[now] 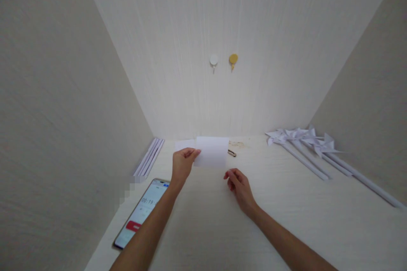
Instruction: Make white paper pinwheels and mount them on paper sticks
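My left hand [182, 163] pinches the left edge of a white paper sheet [212, 151] and lifts it off the pale table [286, 211]. More white paper [182, 144] lies just behind it. My right hand [239, 184] hovers below the sheet's right corner, fingers loosely curled, holding nothing.
A phone [141, 214] with a running timer lies at the left front. White paper sticks [149, 159] lie along the left wall. Several paper pinwheels [305, 142] on long sticks lie at the right. A small metal object [232, 153] sits behind the sheet. Two hooks [223, 60] hang on the back wall.
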`<state>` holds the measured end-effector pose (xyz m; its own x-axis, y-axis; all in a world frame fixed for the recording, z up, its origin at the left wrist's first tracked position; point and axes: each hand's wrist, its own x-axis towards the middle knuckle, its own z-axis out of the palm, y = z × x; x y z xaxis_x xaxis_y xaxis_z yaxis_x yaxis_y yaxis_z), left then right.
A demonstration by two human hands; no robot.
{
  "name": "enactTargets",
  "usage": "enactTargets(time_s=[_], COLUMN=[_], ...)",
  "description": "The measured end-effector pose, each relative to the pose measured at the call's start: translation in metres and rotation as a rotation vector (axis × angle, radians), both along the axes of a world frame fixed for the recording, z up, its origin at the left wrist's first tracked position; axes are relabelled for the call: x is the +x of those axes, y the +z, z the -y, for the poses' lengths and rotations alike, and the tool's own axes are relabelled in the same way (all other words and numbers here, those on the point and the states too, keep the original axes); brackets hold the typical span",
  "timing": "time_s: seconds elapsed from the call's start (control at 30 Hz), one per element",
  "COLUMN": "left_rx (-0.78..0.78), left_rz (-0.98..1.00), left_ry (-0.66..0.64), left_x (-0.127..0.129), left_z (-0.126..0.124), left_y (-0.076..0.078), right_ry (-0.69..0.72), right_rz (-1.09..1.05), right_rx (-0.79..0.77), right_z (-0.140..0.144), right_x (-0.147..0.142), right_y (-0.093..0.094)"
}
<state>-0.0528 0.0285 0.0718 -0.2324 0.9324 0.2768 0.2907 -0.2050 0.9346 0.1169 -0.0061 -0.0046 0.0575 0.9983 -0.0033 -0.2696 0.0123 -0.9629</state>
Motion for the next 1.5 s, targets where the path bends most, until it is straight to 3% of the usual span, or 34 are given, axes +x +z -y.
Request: enactTargets(time_s=[0.13, 0.3, 0.47, 0.67, 0.9, 1.17, 1.37, 1.5], left_rx=[-0.216, -0.296, -0.264, -0.240, -0.377, -0.431, -0.419, -0.333], left_rz=[0.221, 0.230, 0.205, 0.194, 0.284, 0.135, 0.112, 0.208], left_ry=[-0.121, -0.189, -0.180, -0.207, -0.320, -0.204, -0.224, -0.254], left_x=[0.007, 0.007, 0.006, 0.009, 0.014, 0.014, 0.013, 0.004], left_z=[0.017, 0.027, 0.024, 0.020, 0.023, 0.030, 0.028, 0.023], left_y=[-0.033, -0.063, -0.078, -0.083, -0.084, -0.078, -0.077, -0.074], right_ry=[-0.105, -0.057, -0.076, -0.148, -0.206, 0.182, 0.114, 0.162], right_rz=[-0.233, -0.010, 0.091, 0.180, 0.003, 0.032, 0.125, 0.193], right_rx=[-0.059, -0.027, -0.017, -0.028, -0.125, -0.094, 0.000, -0.064], right_z=[0.001, 0.001, -0.002, -0.005, -0.009, -0.011, -0.014, -0.023], right_x=[0.003, 0.005, 0.007, 0.011, 0.010, 0.017, 0.021, 0.028], right_y=[0.000, -0.007, -0.008, -0.009, -0.011, -0.008, -0.001, -0.004])
